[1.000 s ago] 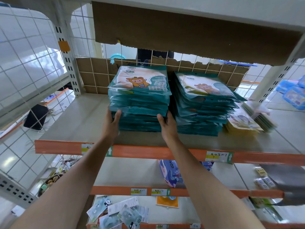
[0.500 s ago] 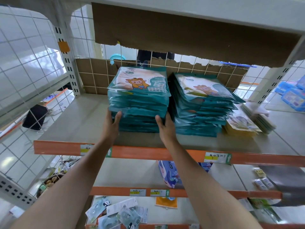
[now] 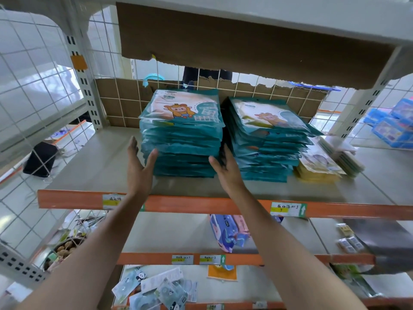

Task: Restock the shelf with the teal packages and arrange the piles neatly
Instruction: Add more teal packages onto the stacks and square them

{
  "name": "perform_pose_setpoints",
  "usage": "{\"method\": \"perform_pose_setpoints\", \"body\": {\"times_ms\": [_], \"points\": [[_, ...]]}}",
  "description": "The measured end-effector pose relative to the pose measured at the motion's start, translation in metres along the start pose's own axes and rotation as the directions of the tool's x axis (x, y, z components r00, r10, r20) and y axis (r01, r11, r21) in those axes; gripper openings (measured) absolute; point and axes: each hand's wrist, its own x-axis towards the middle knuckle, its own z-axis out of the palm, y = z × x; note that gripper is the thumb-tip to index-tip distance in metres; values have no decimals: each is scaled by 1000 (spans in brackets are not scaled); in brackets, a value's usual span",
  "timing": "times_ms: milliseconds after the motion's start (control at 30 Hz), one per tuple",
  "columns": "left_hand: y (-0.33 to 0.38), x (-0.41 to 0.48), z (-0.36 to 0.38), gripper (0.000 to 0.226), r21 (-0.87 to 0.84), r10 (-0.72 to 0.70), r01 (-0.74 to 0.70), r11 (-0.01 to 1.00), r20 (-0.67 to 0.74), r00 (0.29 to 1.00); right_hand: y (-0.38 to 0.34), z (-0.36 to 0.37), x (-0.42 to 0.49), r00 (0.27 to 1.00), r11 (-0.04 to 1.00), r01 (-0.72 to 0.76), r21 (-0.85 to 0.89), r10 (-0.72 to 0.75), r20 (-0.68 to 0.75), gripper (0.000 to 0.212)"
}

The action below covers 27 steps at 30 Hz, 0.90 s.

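Your left hand and right hand flanked the left pile of teal packages, each grip spread flat, pinching nothing. Your left thumb was at its front left corner; your right fingers reached into the narrow gap beside the right pile. Bare shelf lay open to the left, back from the orange front edge. The left pile sat fairly square, a cartoon animal on top; the right pile fanned unevenly.

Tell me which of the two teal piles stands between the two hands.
The left pile: the left hand and right hand flank its lower corners. The right pile lies beyond the right hand.
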Motion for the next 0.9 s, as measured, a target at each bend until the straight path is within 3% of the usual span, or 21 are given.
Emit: {"method": "perform_pose_setpoints", "body": {"times_ms": [133,233,367,533,667,767,900], "points": [[6,-20,1,61,109,55,-60,992,40,998,-8,-16,-18,997,1000,-13,-22,15,73,70],[7,-32,-2,60,126,55,-61,990,48,997,-5,-31,-27,994,997,13,-77,-5,106,61],[17,-62,3,61,342,57,-65,937,34,998,-1,-63,-42,986,979,50,-199,-16,166,57],[35,-101,28,56,693,18,-170,701,221,975,6,-122,-67,961,873,147,-464,-16,275,61],[60,-127,63,56,758,5,-259,598,320,947,8,-168,-84,944,785,243,-569,-55,327,62],[73,-141,81,55,762,44,-309,570,347,937,9,-195,-92,940,721,266,-639,-47,338,62],[83,-148,102,56,772,-9,-323,547,392,920,15,-224,-95,953,689,247,-682,-44,301,63]]}}
